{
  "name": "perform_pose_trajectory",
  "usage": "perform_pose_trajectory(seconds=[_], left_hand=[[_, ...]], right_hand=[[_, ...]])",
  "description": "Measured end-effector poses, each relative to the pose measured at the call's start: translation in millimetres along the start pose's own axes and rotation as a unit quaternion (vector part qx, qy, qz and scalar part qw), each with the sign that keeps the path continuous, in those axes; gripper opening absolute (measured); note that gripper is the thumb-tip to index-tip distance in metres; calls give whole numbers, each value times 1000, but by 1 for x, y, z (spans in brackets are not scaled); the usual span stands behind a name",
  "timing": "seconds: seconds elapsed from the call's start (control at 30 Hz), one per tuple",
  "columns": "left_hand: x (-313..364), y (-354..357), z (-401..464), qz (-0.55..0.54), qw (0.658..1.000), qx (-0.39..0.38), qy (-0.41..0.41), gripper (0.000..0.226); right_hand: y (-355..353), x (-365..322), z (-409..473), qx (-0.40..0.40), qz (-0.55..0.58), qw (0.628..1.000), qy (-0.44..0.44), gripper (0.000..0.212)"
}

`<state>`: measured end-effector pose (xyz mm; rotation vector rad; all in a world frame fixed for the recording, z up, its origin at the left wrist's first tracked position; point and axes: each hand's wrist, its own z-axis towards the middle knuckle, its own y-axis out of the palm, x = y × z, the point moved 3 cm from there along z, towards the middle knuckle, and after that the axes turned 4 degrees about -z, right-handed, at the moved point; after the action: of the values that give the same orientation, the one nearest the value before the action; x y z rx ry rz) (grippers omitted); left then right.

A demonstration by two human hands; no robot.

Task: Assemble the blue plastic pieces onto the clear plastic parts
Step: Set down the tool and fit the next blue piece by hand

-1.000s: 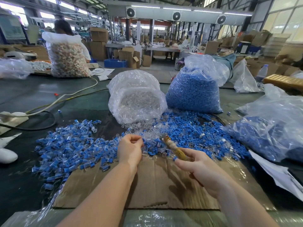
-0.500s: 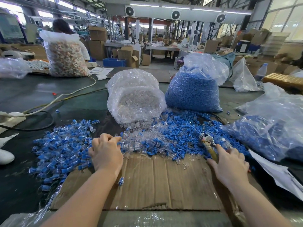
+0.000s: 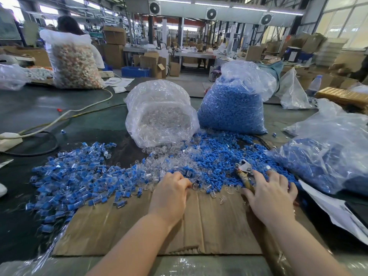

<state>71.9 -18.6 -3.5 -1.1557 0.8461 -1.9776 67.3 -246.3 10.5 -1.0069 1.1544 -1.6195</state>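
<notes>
Loose clear plastic parts (image 3: 159, 163) spill from an open clear bag (image 3: 161, 120) and mix with loose blue pieces (image 3: 217, 156) in front of a full blue bag (image 3: 231, 108). A heap of joined blue-and-clear pieces (image 3: 75, 180) lies to the left. My left hand (image 3: 171, 194) sits at the near edge of the clear parts, its fingertips curled onto a clear part (image 3: 196, 186). My right hand (image 3: 272, 198) holds a pair of pliers (image 3: 244, 170) by the wrapped handle between thumb and forefinger. Its other fingers spread over the blue pieces.
A sheet of cardboard (image 3: 215, 226) lies under both forearms. Another bag of blue pieces (image 3: 328, 156) and papers (image 3: 334, 212) sit at the right. Cables (image 3: 59, 120) and a power strip (image 3: 8, 138) cross the left. A tall bag of pale pieces (image 3: 75, 64) and a person (image 3: 67, 24) are at the far left.
My left hand went left to the heap of joined pieces, then came back right to the clear parts. My right hand carried the pliers right and down onto the blue pieces.
</notes>
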Motion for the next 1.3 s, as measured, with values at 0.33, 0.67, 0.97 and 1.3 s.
perform_pose_trajectory(seconds=[0.33,0.67,0.97,1.3], left_hand=[[-30,-34,3,146,985,71,-51,21],[19,23,4,-26,997,-57,39,51],[11,21,-7,-89,996,22,-23,30],[8,14,-8,-152,986,49,-55,16]], right_hand=[[-9,-55,-5,54,132,981,-134,19],[-4,-77,-9,15,125,986,-105,19],[-2,-72,-9,47,169,982,-66,19],[-6,-84,3,-14,141,989,-39,18]])
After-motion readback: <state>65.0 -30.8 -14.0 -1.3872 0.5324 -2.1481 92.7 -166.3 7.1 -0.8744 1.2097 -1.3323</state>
